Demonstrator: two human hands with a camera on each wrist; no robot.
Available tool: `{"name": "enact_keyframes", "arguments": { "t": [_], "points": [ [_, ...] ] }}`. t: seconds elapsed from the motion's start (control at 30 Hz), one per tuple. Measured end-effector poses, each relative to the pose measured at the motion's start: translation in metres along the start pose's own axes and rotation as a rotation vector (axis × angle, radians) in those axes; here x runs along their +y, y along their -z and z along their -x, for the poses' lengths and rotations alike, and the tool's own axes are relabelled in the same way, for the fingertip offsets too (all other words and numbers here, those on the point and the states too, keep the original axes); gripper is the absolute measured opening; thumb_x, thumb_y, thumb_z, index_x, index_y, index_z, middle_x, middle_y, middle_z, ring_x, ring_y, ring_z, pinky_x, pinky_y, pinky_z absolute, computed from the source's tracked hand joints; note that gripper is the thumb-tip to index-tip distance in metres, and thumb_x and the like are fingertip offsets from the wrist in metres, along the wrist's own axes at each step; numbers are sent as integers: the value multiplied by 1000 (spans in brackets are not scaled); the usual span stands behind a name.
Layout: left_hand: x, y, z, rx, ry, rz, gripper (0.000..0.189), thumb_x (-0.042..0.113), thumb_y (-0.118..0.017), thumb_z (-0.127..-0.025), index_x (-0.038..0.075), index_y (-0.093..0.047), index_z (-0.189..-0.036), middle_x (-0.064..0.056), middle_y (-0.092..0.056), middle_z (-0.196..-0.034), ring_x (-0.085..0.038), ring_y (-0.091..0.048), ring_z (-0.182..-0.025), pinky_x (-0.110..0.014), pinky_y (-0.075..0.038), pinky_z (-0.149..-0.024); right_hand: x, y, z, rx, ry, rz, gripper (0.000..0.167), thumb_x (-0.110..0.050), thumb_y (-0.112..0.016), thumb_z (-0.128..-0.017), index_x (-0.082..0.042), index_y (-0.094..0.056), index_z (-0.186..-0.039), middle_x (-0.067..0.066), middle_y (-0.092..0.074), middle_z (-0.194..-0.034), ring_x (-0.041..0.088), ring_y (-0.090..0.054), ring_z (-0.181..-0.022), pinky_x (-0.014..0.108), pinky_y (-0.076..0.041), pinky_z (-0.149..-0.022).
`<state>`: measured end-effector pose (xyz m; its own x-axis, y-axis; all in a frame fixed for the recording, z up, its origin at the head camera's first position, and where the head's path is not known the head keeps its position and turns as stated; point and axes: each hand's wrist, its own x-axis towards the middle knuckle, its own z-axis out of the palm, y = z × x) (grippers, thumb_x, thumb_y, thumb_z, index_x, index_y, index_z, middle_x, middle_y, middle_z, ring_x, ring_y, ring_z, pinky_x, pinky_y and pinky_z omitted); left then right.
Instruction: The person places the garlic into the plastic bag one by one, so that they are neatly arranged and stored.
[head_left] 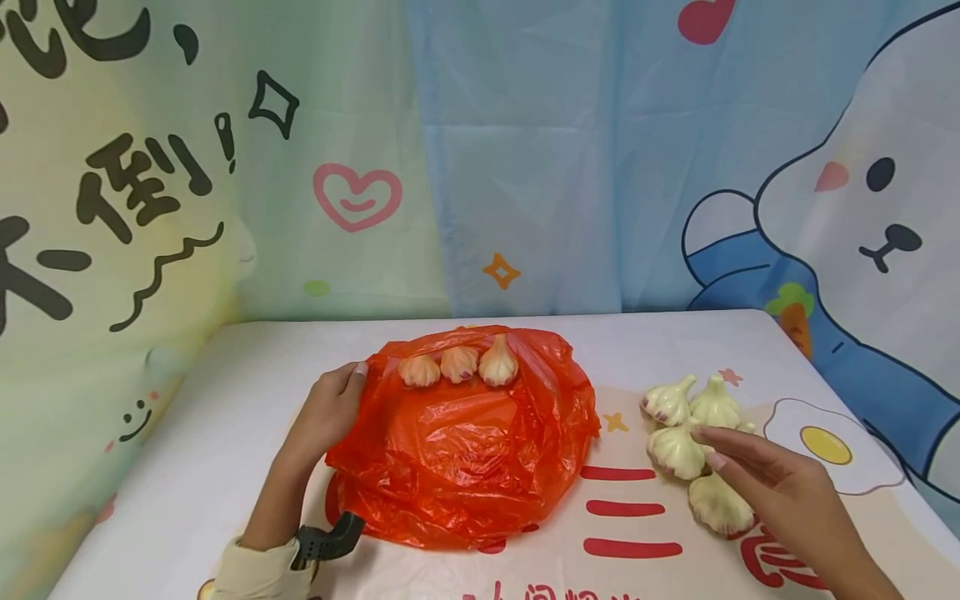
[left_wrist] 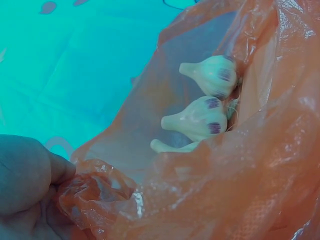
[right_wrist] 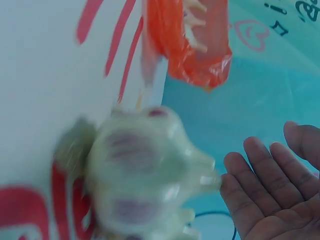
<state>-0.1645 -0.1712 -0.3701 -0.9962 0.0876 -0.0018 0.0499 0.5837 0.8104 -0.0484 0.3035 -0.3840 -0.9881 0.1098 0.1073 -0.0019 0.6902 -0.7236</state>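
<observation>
On the left, the left hand [head_left: 337, 408] pinches the edge of a red bag [head_left: 465, 450], with a black band [head_left: 330, 537] just below on the wrist. The bag sits on the white table [head_left: 262, 367], with its mouth spread wide. Three garlics [head_left: 459, 364] lie in a row inside the mouth. Next come some red lines [head_left: 633, 549] on the table. Then more garlics [head_left: 677, 452] lie in a bunch. The right hand [head_left: 787, 483] is beside them, fingers straight, holding nothing; I can't tell if it touches one. Last is a drawn egg [head_left: 825, 446].
</observation>
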Motion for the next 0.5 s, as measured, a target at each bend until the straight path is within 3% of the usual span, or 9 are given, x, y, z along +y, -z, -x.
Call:
{"name": "enact_keyframes", "arguments": {
  "t": [0.1, 0.2, 0.3, 0.4, 0.5],
  "points": [
    [0, 0, 0, -1, 0, 3, 45, 31, -32, -107, -2, -59, -121, -18, -63, -98, -29, -58, -81, -36, -54, -73, 12, 5, 4, 7, -46, 41, 46, -32, -63, -96, -5, -59, -132, 21, -59, -127, -15, -52, -97, 16, -52, -66],
    [0, 0, -1, 0, -4, 2, 45, 31, -32, -107, -2, -60, -119, -18, -62, -95, -29, -58, -80, -35, -54, -71, 20, 9, 6, 1, -110, 74, 52, -38, -60, -96, -2, -56, -133, 24, -58, -127, 17, -64, -105, 20, -54, -65],
    [1, 0, -1, 0, -7, 2, 45, 31, -32, -107, -2, -61, -117, -18, -62, -94, -28, -57, -78, -34, -53, -70, 27, 10, 8, -13, -190, 70, 61, -45, -58, -96, 1, -54, -134, 26, -56, -129, 46, -56, -112, 25, -55, -64],
    [0, -1, -1, -3, -4, 8, 45, 31, -32, -107, -2, -61, -117, -18, -62, -93, -29, -57, -78, -34, -54, -69, 34, 11, 9, -27, -233, 55, 64, -47, -58, -95, 3, -52, -135, 27, -55, -130, 43, -58, -109, 28, -56, -64],
    [0, -1, -1, -4, -3, 12, 45, 31, -32, -107, -2, -60, -117, -18, -62, -93, -29, -58, -77, -34, -54, -69, 40, 10, 9, -40, -216, 40, 62, -43, -60, -95, 3, -52, -135, 26, -57, -129, 24, -65, -101, 27, -56, -65]
  ]
}}
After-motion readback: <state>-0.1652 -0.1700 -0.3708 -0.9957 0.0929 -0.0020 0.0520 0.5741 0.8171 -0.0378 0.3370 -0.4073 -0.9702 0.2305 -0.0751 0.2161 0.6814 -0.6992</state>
